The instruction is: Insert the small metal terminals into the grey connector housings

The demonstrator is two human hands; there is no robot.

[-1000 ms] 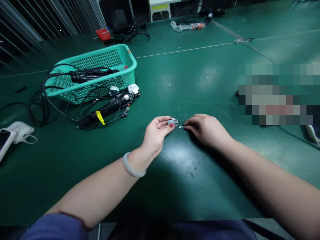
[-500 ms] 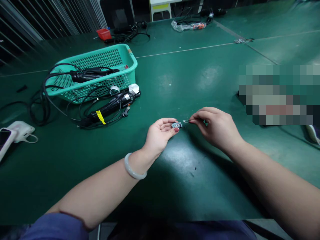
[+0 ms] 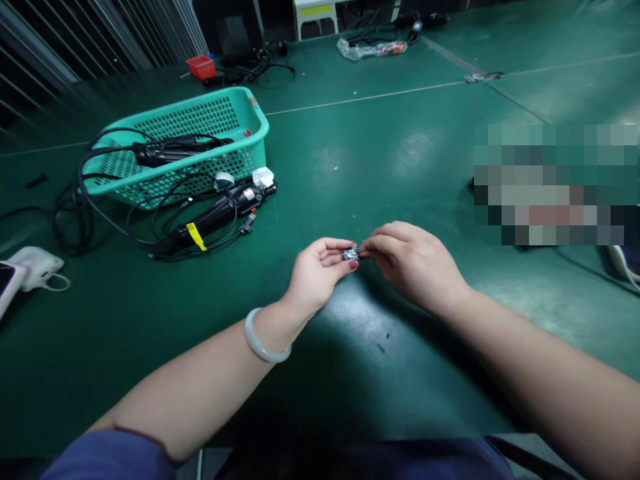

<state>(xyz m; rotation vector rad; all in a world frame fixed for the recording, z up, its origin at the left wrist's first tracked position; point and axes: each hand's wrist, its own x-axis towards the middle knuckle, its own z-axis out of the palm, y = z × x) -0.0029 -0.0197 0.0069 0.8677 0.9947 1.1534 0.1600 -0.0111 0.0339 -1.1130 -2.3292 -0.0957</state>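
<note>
Between the thumb and fingers of my left hand (image 3: 316,272) is a small circuit board (image 3: 351,255), held just above the green table. My right hand (image 3: 413,263) has closed in a pinch at the board's right end, its fingertips touching or almost touching it. Whatever lies in that pinch is hidden by the fingers now; a thin, light-coloured small piece showed there earlier. A pale bangle (image 3: 265,339) circles my left wrist.
A green perforated basket (image 3: 260,137) holds a black corded tool (image 3: 175,151). In front of it lies another black tool (image 3: 215,217) with cables and a yellow tag. White devices (image 3: 37,267) lie at far left. Dark specks (image 3: 384,343) dot the green table (image 3: 320,400).
My right hand has moved left, bringing its pinched small piece up against the board in my left hand. The left hand keeps its grip. The view has shifted slightly.
</note>
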